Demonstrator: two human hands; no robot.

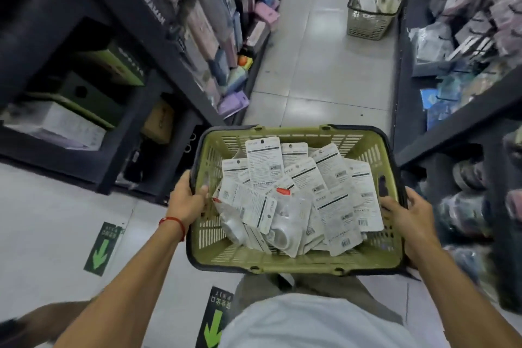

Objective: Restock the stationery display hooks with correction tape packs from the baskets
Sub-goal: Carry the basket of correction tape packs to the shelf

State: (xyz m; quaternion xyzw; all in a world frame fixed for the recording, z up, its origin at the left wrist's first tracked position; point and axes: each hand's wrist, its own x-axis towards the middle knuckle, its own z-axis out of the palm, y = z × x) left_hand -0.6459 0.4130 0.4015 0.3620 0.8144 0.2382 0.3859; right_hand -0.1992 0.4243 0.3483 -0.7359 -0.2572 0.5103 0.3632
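Narrow shop aisle, tiled floor (324,65), dark shelving both sides. Left hand (187,200) and right hand (406,213) grip rims of green basket (282,261), held level, loosely heaped with correction tape packs (299,200). Risk: basket tilts, packs slide out; second basket (370,22) ahead could trip. Display hooks probably right, blurred.

My basket (296,258) olive green, dark rim. Packs (336,215) white, black print, barcodes. Red string (173,224) on my left wrist. Floor arrows (102,246) bright green on dark.
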